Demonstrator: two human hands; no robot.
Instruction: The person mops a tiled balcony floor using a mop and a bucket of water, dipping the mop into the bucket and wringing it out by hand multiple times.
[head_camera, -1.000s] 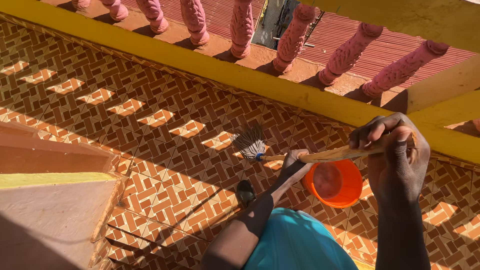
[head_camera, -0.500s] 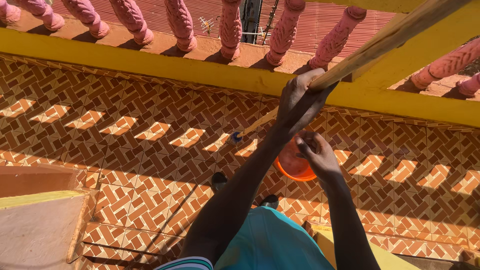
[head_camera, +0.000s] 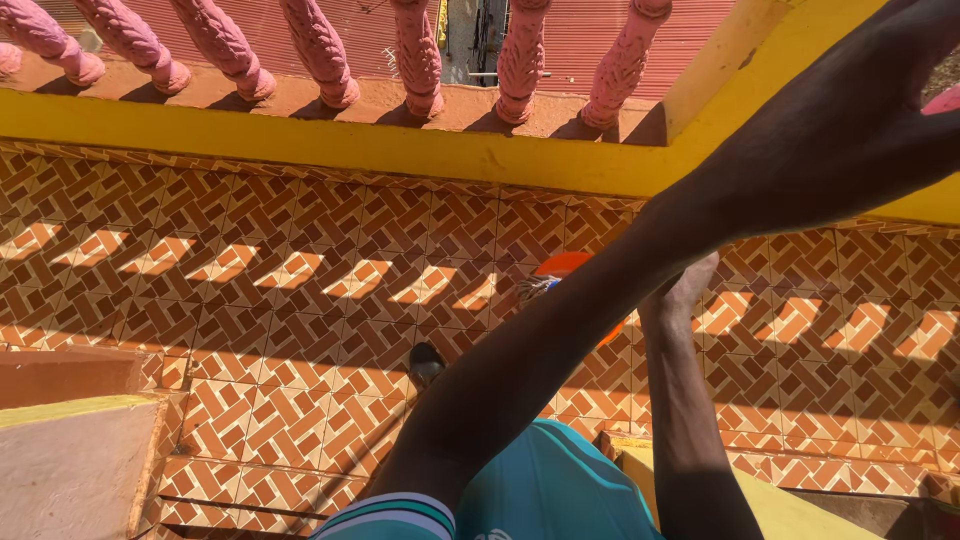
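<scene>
Sunlit brick-pattern tiles in orange and cream cover the balcony floor (head_camera: 250, 330), striped with baluster shadows. An orange bucket (head_camera: 562, 264), smooth plastic and round, sits on them mid-scene, mostly hidden behind the left arm (head_camera: 560, 350); pale bristles of a brush (head_camera: 535, 288) poke out at its left rim. The right hand (head_camera: 680, 298) hovers just right of the bucket, fingers loosely extended, holding nothing visible. The left hand runs out of frame at upper right, so its grip cannot be told. Beyond, a yellow curb (head_camera: 350, 145) carries pink turned balusters (head_camera: 320, 50).

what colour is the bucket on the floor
Orange, seen in the head view: the bucket peeks out behind the left arm.
</scene>
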